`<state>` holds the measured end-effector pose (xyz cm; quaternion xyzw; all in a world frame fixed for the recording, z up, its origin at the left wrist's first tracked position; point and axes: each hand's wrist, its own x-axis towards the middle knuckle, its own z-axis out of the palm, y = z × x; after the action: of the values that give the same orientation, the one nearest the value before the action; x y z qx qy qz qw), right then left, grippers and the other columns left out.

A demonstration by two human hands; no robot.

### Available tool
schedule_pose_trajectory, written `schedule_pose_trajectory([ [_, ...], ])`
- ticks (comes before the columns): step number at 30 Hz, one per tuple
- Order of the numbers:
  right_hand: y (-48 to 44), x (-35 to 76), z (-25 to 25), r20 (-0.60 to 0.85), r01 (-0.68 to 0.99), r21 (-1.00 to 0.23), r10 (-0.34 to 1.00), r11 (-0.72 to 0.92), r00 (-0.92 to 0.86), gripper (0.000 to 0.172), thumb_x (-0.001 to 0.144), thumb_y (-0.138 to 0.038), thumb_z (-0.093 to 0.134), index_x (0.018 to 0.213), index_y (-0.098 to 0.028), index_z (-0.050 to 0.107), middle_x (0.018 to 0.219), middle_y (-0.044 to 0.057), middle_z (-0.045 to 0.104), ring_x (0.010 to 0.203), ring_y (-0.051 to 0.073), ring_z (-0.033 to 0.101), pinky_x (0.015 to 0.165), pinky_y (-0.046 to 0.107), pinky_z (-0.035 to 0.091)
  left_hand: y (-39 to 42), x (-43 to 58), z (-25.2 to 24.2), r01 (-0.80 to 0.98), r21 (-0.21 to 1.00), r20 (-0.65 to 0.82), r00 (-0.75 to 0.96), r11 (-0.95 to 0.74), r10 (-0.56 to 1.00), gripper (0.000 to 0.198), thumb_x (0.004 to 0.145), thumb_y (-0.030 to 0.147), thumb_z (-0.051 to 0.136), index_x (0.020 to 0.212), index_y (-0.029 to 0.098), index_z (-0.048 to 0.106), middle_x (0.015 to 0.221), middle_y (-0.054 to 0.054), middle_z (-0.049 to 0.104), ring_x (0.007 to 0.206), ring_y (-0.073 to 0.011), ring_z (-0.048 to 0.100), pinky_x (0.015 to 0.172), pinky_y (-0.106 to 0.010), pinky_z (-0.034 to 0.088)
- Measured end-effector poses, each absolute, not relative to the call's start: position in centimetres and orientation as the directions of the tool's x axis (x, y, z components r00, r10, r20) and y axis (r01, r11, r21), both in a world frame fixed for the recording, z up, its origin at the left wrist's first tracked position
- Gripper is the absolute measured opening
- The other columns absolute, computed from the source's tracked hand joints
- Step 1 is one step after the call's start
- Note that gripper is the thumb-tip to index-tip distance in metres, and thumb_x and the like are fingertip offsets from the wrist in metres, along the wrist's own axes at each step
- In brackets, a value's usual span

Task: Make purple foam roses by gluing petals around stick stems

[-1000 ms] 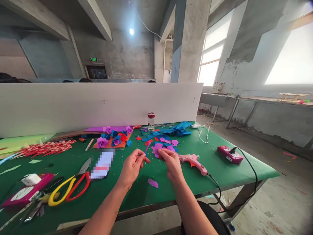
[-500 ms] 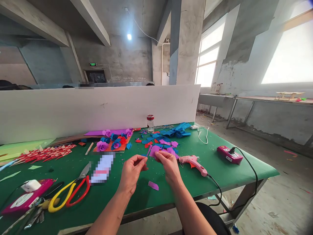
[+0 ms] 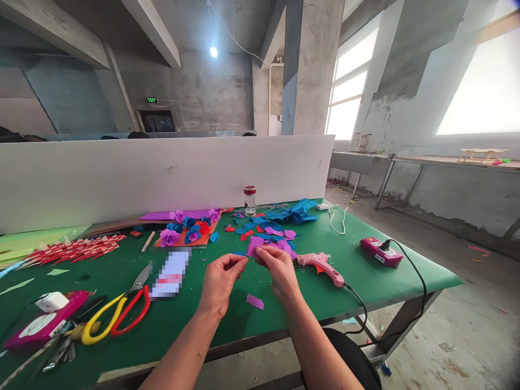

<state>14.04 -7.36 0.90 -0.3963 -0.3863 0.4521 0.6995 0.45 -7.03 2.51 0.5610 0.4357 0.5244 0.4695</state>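
My right hand [image 3: 281, 272] pinches a small purple piece of paper [image 3: 253, 245] between thumb and fingertips. Close beside it, my left hand [image 3: 219, 283] has thumb and forefinger pressed together; whatever lies between them is hidden. A loose purple paper scrap [image 3: 255, 301] rests on the green table [image 3: 309, 309] below the hands. To the right of my right hand lies a pink glue gun [image 3: 323, 266]. Beyond the hands are scattered blue paper pieces [image 3: 264, 223] with red and purple ones among them. Purple, blue and red paper roses [image 3: 169, 238] sit on an orange sheet at the left.
Red-and-yellow-handled scissors [image 3: 122, 314] and a pink power strip [image 3: 49, 319] with keys lie at left. Another pink power strip [image 3: 382, 252], with a black cable, is at right. A red-lidded glass jar [image 3: 250, 201] stands before the white board [image 3: 162, 173].
The purple paper in my right hand has turned slightly and looks narrower. My left fingertips have shifted a little to the right. The view has tilted slightly.
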Motion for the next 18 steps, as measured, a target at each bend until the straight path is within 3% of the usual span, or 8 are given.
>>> schedule_pose_trajectory([
  [18, -7.58, 14.06, 1.15, 0.179, -0.354, -0.892, 0.939, 0.281, 0.295, 0.021, 0.063, -0.038, 0.074, 0.065, -0.017, 0.073, 0.064, 0.001, 0.066, 0.062, 0.014, 0.055, 0.066, 0.027, 0.045, -7.49, 0.98, 2.75, -0.033, 0.989, 0.147, 0.079, -0.145, 0.986, 0.033, 0.055, 0.045, 0.081, 0.069, 0.016, 0.074, 0.061, -0.002, 0.062, 0.061, -0.0135, 0.048, 0.059, -0.025, 0.039],
])
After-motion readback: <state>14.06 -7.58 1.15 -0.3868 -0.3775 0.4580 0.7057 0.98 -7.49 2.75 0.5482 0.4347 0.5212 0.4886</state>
